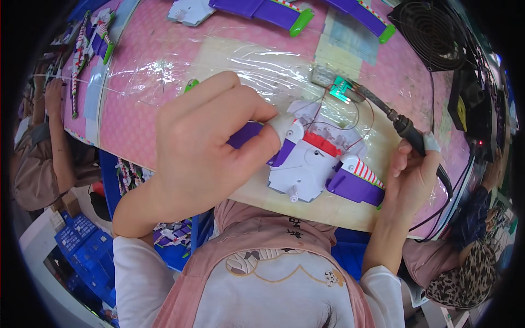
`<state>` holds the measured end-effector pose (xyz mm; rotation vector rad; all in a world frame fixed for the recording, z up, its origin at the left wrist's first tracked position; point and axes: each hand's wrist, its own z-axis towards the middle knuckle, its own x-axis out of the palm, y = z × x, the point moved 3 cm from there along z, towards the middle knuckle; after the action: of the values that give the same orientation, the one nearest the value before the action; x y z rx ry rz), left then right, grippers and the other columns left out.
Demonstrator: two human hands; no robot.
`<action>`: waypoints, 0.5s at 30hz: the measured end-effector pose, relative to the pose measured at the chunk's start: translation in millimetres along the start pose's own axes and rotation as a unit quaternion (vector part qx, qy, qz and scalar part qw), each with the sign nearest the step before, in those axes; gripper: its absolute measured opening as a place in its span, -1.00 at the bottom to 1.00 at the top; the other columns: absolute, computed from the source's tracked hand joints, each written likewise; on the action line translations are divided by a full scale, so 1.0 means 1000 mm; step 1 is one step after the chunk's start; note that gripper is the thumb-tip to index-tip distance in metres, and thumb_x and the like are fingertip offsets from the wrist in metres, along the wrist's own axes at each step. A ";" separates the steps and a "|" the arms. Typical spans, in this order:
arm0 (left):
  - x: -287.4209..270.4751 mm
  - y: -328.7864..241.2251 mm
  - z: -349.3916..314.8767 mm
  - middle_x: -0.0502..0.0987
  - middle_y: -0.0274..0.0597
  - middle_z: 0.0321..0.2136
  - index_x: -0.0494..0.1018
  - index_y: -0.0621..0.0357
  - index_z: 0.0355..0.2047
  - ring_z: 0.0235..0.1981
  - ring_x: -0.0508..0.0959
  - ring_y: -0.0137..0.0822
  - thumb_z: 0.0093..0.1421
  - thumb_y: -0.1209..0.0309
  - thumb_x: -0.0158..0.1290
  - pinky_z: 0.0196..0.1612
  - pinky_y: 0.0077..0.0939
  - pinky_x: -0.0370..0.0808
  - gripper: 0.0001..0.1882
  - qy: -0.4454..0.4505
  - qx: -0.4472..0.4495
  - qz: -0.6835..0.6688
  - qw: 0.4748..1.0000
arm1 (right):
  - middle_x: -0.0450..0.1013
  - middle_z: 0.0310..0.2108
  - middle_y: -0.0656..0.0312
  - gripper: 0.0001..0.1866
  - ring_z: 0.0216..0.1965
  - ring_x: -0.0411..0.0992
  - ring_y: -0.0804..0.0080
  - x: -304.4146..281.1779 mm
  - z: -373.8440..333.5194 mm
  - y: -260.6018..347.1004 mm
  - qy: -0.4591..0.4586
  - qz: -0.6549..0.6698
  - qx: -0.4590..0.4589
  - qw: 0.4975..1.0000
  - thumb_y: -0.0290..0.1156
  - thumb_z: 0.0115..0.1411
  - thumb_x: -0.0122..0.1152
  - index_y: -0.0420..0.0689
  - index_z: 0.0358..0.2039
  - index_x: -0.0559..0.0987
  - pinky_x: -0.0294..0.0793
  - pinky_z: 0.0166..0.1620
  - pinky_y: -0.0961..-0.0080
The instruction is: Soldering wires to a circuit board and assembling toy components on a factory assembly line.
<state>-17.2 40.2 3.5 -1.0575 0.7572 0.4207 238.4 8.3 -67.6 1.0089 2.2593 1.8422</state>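
My right hand [413,170] grips the dark handle of a soldering iron [407,129]. The iron's tip end reaches a small circuit board [342,89] that glows green. Thin wires [358,112] run from the board down to a white toy wing pack [299,174], which lies on the table with purple, red-and-white striped wings [356,183] and a red piece [321,144] in its middle. Over its left wing, my left hand [210,142] is closed in a pinch, with white wrap on the thumb. What its fingertips hold is hidden.
More purple toy wings [257,13] with green tips lie along the table's far side. A black fan [432,35] stands far right. A person's arm [57,131] is at the left, and another person [459,273] sits at the right. Blue crates [82,257] stand lower left.
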 end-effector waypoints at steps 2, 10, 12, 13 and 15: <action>0.002 0.003 -0.001 0.36 -0.28 -0.69 0.48 0.28 -0.57 -0.67 0.31 -0.47 -0.15 0.59 0.18 -0.62 -0.63 0.16 -0.91 -0.001 0.005 0.003 1.000 | 0.36 -0.67 0.19 -0.75 -0.79 0.20 0.60 0.000 -0.001 -0.001 -0.005 -0.008 0.001 1.000 -0.29 0.17 -0.01 -0.25 -0.42 0.42 0.11 -0.77 0.72; 0.004 0.004 0.000 0.35 -0.29 -0.70 0.48 0.27 -0.58 -0.67 0.31 -0.50 -0.15 0.59 0.18 -0.63 -0.65 0.16 -0.91 0.009 -0.007 0.002 1.000 | 0.37 -0.67 0.18 -0.76 -0.79 0.21 0.61 -0.003 0.004 -0.001 0.010 -0.032 0.007 0.999 -0.29 0.17 -0.01 -0.24 -0.41 0.43 0.11 -0.77 0.72; 0.004 0.003 0.000 0.35 -0.30 -0.70 0.48 0.27 -0.58 -0.67 0.30 -0.51 -0.15 0.59 0.18 -0.64 -0.65 0.15 -0.91 0.017 -0.006 0.007 1.000 | 0.36 -0.67 0.19 -0.76 -0.80 0.19 0.61 -0.002 0.000 -0.001 -0.001 -0.035 0.004 0.999 -0.29 0.18 -0.02 -0.24 -0.41 0.43 0.10 -0.77 0.72; 0.005 0.004 0.000 0.35 -0.30 -0.70 0.48 0.27 -0.58 -0.68 0.29 -0.51 -0.15 0.58 0.18 -0.64 -0.65 0.13 -0.91 0.013 -0.007 0.006 1.000 | 0.36 -0.68 0.19 -0.76 -0.80 0.18 0.61 -0.002 -0.001 -0.001 -0.005 -0.036 0.003 0.999 -0.29 0.18 -0.02 -0.23 -0.41 0.43 0.09 -0.77 0.72; 0.006 0.005 -0.001 0.34 -0.32 -0.70 0.49 0.27 -0.58 -0.69 0.26 -0.52 -0.15 0.58 0.18 -0.65 -0.64 0.10 -0.91 0.003 -0.009 0.003 1.000 | 0.35 -0.68 0.20 -0.76 -0.81 0.16 0.60 0.000 0.001 0.000 -0.002 -0.021 0.011 1.000 -0.29 0.18 -0.03 -0.23 -0.42 0.42 0.07 -0.77 0.71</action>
<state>-16.7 41.6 -4.0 -1.0733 0.7634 0.4303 239.0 8.5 -68.0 0.9583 2.2848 1.8022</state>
